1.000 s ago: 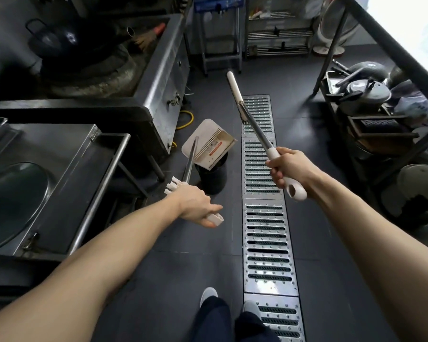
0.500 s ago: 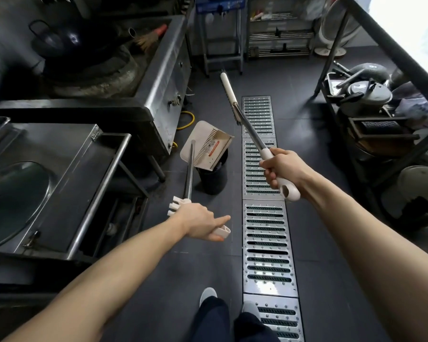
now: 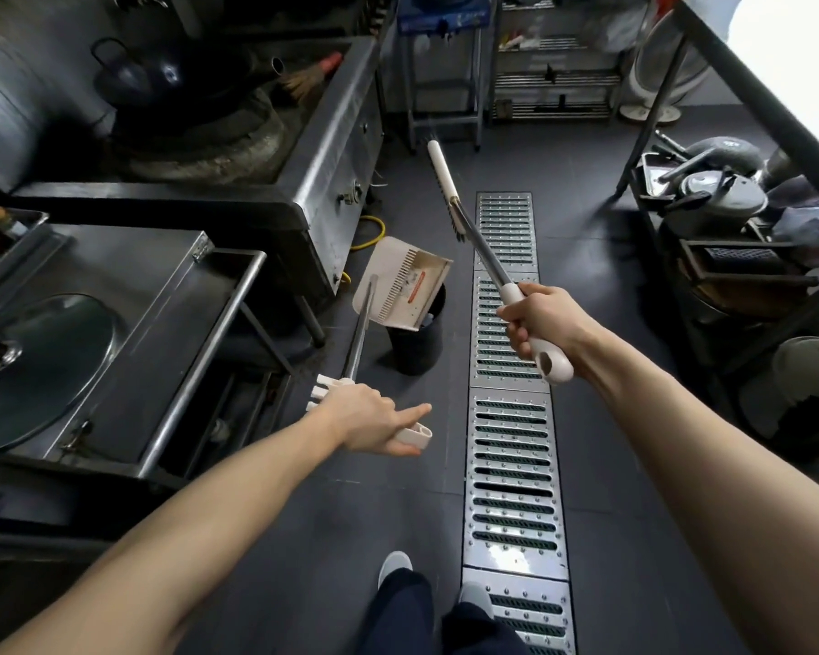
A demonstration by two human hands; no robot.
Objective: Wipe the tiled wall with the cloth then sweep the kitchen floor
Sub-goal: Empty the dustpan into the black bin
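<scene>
Dark tiled floor (image 3: 303,536) w/ steel drain grate (image 3: 511,465); steel bench (image 3: 128,295) left, wire shelving (image 3: 556,82) at back.

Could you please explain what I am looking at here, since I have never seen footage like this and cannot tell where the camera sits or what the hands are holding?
There is no machine here: a person wears one wide-angle camera on the head, looking down at their own arms and feet. The right hand grips the white handle of a long broom that points away over the metal floor drain grate. The left hand holds the handle of a long-handled dustpan, whose pan sits above a small black bin. Steel kitchen counters stand on the left, and a rack of pots on the right.
</scene>
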